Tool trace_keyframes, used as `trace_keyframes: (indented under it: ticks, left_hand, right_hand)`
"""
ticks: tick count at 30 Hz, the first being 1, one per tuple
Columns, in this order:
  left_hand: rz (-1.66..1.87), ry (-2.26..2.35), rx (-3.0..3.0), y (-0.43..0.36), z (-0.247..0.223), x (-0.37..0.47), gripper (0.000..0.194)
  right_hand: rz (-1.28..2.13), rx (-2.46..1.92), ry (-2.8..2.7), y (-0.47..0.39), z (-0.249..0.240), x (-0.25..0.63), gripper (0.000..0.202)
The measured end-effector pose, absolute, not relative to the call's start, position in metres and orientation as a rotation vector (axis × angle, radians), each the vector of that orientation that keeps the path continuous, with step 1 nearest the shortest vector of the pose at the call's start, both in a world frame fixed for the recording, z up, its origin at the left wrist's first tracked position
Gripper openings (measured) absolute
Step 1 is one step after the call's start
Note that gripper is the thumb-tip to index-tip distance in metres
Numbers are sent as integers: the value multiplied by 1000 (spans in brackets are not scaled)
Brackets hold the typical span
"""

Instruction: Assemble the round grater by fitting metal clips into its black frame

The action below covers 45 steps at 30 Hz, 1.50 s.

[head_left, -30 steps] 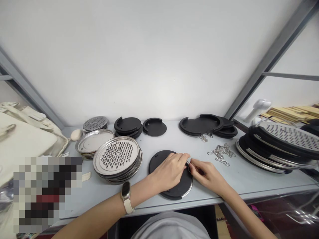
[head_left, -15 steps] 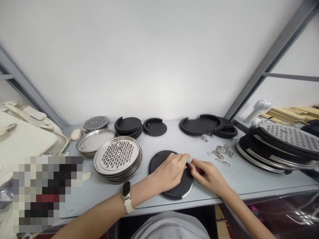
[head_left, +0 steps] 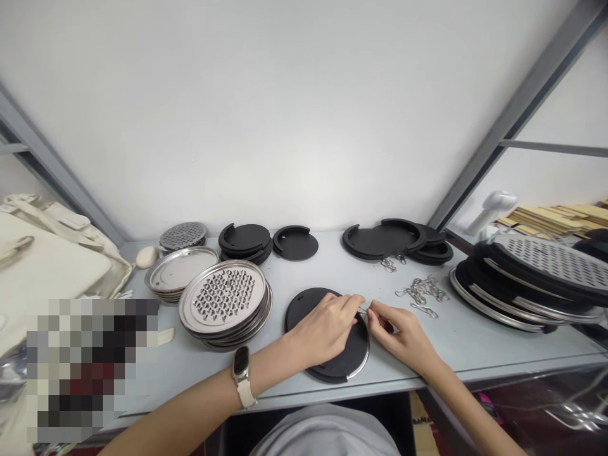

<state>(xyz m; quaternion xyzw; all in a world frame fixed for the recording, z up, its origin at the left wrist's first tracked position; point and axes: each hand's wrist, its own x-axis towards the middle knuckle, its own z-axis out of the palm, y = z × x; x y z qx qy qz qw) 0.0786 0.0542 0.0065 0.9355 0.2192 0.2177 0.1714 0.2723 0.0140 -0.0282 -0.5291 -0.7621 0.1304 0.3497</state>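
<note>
A black round holder (head_left: 301, 316) lies flat near the table's front edge, with a silver metal rim showing at its lower right. Across it reaches my left hand (head_left: 327, 326), its fingers curled closed at the holder's upper right edge. Just right of that edge, my right hand (head_left: 399, 332) pinches a thin wire clip (head_left: 362, 310). The clip spans the small gap between my fingertips; most of it is hidden. Several loose wire clips (head_left: 422, 291) lie in a pile beyond my right hand.
To the left stand stacked metal grater discs (head_left: 228, 297) and plain metal discs (head_left: 180, 269). Black holders (head_left: 294, 244) line the wall, more (head_left: 380, 240) at back right. Assembled graters (head_left: 522, 285) are stacked on the right. A cloth bag (head_left: 47, 259) sits far left.
My right hand has drawn slightly right, away from the holder, and the thin wire between my fingertips now shows. My left hand stays in about the same place.
</note>
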Motion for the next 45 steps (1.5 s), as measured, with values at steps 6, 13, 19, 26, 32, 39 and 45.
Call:
trace_keyframes:
  ticks: [6, 13, 19, 26, 32, 39, 45]
  left_hand:
    - [601, 651, 2680, 55, 8, 78, 32]
    - [590, 655, 2679, 54, 8, 78, 31]
    - [591, 644, 2665, 55, 6, 79, 27]
    - [560, 653, 2662, 55, 8, 78, 29]
    - [587, 654, 2690, 54, 7, 78, 29]
    - [580, 677, 2669, 53, 8, 78, 31]
    - [574, 686, 2683, 53, 7, 78, 31]
  right_hand:
    - [422, -1429, -2067, 15, -28, 271, 26]
    - [469, -1422, -2075, 16, -28, 271, 26]
    - [504, -1407, -2069, 17, -29, 271, 26]
    - [531, -1376, -2038, 17, -27, 268, 22]
    - [515, -1375, -2058, 16, -27, 269, 22]
    - [459, -1344, -2084, 16, -28, 269, 29]
    - [398, -1366, -2059, 16, -30, 269, 30]
